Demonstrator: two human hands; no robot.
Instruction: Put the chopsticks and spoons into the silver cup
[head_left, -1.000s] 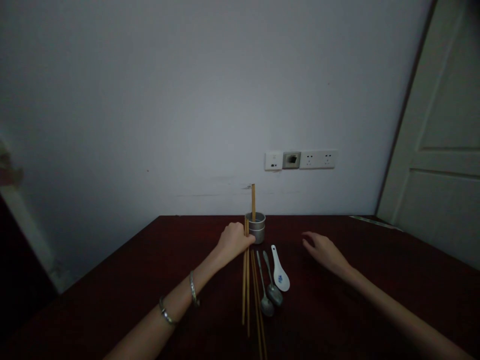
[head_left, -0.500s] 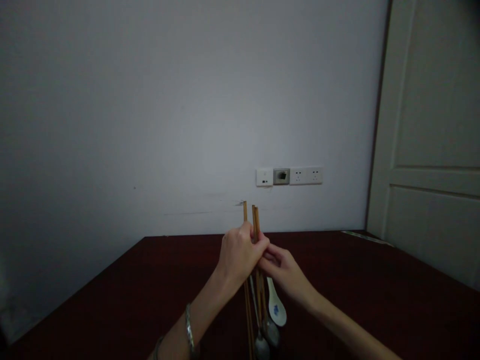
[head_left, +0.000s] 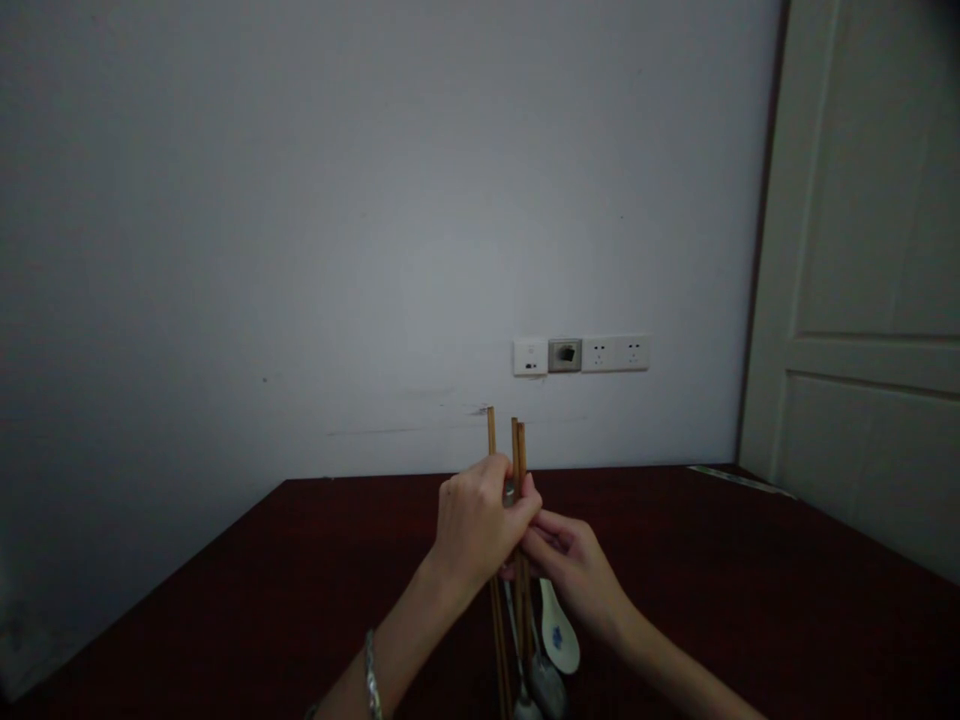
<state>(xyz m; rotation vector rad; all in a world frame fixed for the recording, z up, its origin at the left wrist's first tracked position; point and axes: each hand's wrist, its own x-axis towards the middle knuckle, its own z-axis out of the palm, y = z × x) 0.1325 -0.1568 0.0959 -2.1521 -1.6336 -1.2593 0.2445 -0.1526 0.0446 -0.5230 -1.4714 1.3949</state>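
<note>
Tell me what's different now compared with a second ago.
The right hand has moved leftward from its separate place over the table and taken hold of chopsticks beside the left hand. The metal cup is now mostly hidden behind the hands. The white spoon and metal spoons still lie side by side.

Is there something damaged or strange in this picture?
Slightly: the wall has dark scuff marks above the table, and one wall plate is grey with a dark patch, unlike the white plates beside it.
</note>
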